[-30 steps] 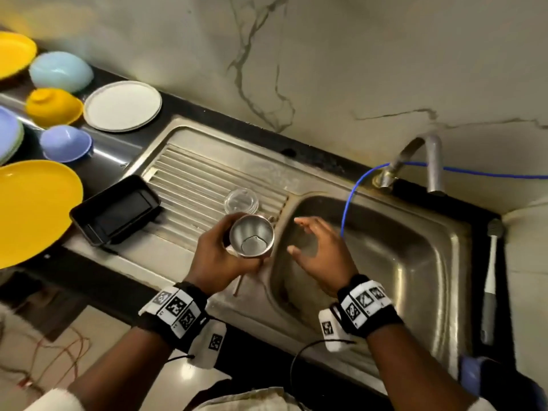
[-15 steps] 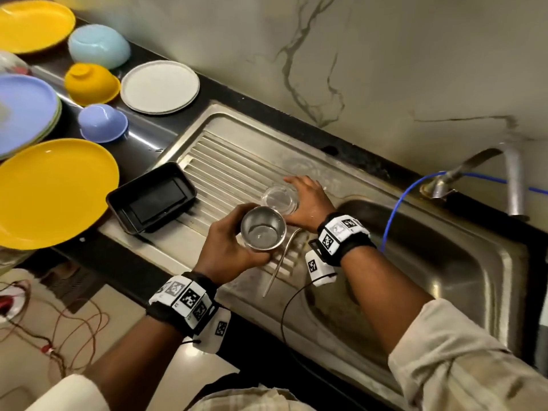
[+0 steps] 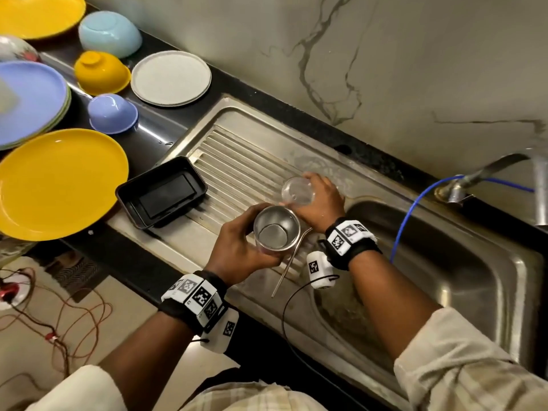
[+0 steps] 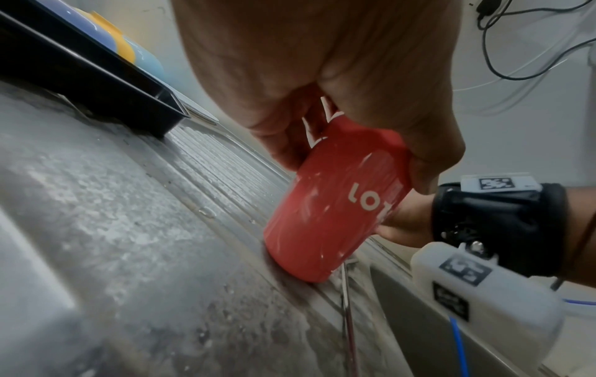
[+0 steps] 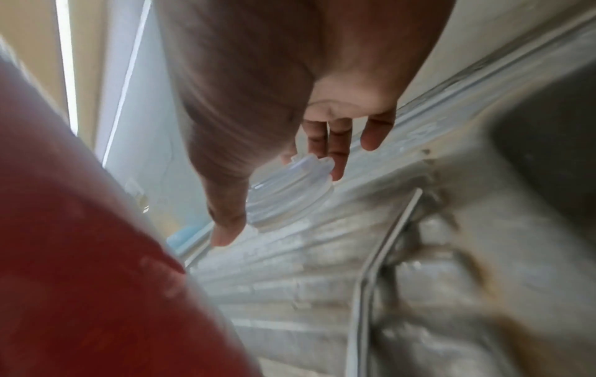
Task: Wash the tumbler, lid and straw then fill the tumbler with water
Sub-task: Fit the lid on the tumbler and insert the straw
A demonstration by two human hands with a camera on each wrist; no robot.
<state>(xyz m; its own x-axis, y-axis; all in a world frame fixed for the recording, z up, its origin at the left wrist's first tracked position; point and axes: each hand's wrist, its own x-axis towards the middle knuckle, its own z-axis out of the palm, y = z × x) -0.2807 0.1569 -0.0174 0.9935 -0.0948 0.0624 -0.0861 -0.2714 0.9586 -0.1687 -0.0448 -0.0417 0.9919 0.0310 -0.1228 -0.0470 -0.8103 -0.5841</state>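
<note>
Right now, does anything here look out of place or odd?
Nothing is spilled or broken. The metal straw lies loose on the draining board, one end near the sink's edge, and could roll in.

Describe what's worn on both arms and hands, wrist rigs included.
Both hands, left hand and right hand, are bare, no gloves. Each wrist has a black strap carrying white blocks printed with black square tag markers, plus a white camera pod beneath. A thin black cable hangs below the right wrist's pod. Pale checked sleeves, pushed up the forearms.
</note>
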